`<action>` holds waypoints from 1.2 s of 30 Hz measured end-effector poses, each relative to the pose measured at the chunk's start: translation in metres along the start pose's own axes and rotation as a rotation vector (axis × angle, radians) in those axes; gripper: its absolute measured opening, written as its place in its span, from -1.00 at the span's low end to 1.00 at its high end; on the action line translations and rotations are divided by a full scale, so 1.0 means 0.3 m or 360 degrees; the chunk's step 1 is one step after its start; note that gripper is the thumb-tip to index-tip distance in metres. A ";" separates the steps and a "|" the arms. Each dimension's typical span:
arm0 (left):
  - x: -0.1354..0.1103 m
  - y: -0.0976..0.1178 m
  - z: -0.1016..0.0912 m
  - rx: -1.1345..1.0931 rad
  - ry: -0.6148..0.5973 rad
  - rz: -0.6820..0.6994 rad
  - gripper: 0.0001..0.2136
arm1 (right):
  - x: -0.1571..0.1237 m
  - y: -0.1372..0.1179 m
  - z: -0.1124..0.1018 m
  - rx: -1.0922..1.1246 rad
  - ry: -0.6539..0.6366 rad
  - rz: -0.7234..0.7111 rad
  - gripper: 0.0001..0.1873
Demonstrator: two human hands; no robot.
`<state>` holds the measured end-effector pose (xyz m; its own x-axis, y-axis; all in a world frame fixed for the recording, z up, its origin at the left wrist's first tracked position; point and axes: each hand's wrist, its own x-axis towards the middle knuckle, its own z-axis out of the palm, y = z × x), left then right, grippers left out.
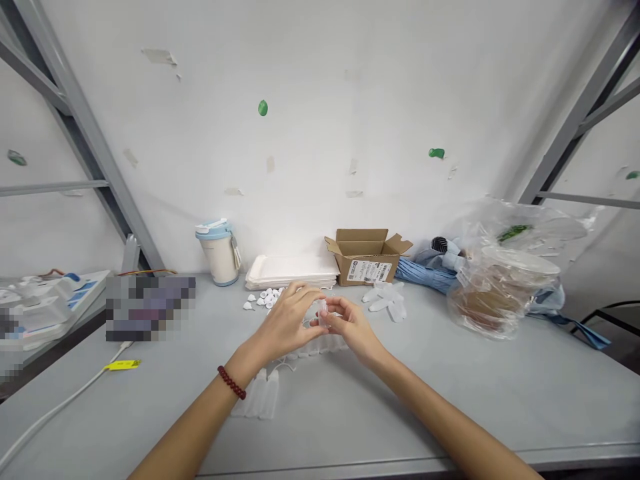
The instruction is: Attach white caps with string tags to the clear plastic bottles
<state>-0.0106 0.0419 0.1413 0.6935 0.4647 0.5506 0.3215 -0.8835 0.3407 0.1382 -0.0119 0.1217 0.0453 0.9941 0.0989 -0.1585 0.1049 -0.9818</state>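
Over the middle of the grey table, my left hand (pixel 289 320) and my right hand (pixel 354 328) come together around a small translucent plastic tube (pixel 321 309). The fingers of both are closed on it, and they hide much of its shape. Below and behind the hands lies a row of similar clear tubes (pixel 325 345), partly covered by them. More translucent tubes (pixel 264 395) lie side by side near my left wrist, which wears a dark red bead bracelet. White caps (pixel 270 296) are heaped just beyond my left hand. To the right is a loose pile of translucent tubes (pixel 386 300).
Along the wall stand a cream-and-blue cup (pixel 219 257), a stack of white trays or sheets (pixel 293 272) and an open cardboard box (pixel 369 261). A plastic-wrapped food container (pixel 505 293) and blue cloth (pixel 425 273) are at right. A white cable (pixel 65 407) crosses the left side.
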 end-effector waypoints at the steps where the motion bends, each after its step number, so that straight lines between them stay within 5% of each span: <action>1: 0.000 0.000 -0.001 0.0014 0.0002 -0.0008 -0.65 | 0.000 0.003 0.002 0.0002 -0.0001 -0.0009 -0.62; 7: -0.049 0.015 -0.024 -0.0075 -0.0066 -0.0229 -0.61 | -0.005 0.010 0.002 -0.0089 -0.0111 0.0030 -0.67; 12: -0.163 0.058 -0.091 -0.0243 -0.0343 -0.0537 -0.57 | -0.041 0.002 0.010 -0.0482 -0.0600 0.0197 -0.76; 18: -0.276 0.086 -0.118 -0.0396 -0.0616 -0.0650 -0.56 | -0.083 0.016 0.033 -0.0871 -0.0978 0.0269 -0.77; 25: -0.327 0.061 -0.093 -0.0375 -0.0654 -0.0751 -0.56 | -0.085 0.035 0.051 -0.1221 -0.1025 0.0022 -0.85; 36: -0.323 0.071 -0.113 -0.0286 -0.0651 -0.0715 -0.53 | -0.087 0.054 0.055 -0.1231 -0.1022 0.0029 -0.80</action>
<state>-0.0928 -0.0199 0.1212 0.7178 0.6962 0.0002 0.5499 -0.5672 0.6130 0.1183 -0.0356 0.1059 -0.5275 0.8465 -0.0724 0.5408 0.2688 -0.7971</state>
